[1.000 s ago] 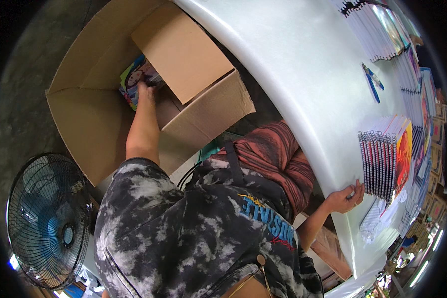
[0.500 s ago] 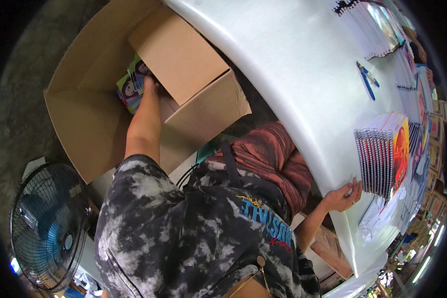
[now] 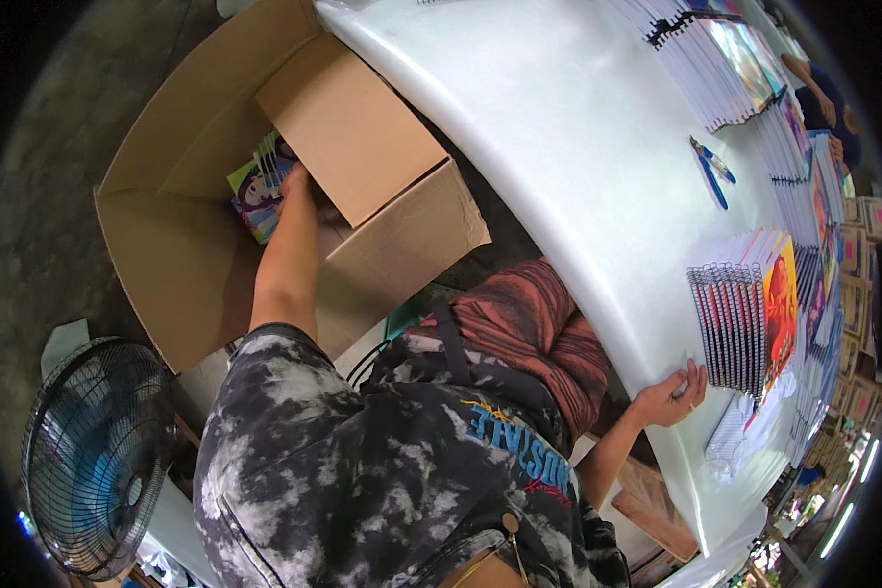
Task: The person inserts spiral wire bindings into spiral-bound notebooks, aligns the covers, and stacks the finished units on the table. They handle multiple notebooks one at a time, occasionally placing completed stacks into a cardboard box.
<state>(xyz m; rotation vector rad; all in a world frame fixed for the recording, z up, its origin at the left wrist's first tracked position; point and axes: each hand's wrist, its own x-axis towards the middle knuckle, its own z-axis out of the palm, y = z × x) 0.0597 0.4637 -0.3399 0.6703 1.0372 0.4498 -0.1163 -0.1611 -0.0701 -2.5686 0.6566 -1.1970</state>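
My left hand is deep inside an open cardboard box, touching notebooks with colourful illustrated covers. Its fingers are mostly hidden by the hand itself and the box flap, so their grip does not show. On the white tabletop, near its edge, rests my right hand. Its fingers are loosely curved and apart, with nothing in them. Just beyond these fingers stands a stack of spiral-bound notebooks with red and yellow covers.
A brown flap covers part of the box opening. Blue pens or tools lie on the table. More notebook stacks line the far side, where another person's arm shows. A black fan stands at lower left.
The view has shifted slightly. Inside the box, my left hand has moved a little against the notebooks, and more of one cover's picture shows. My right hand stays at the table edge.
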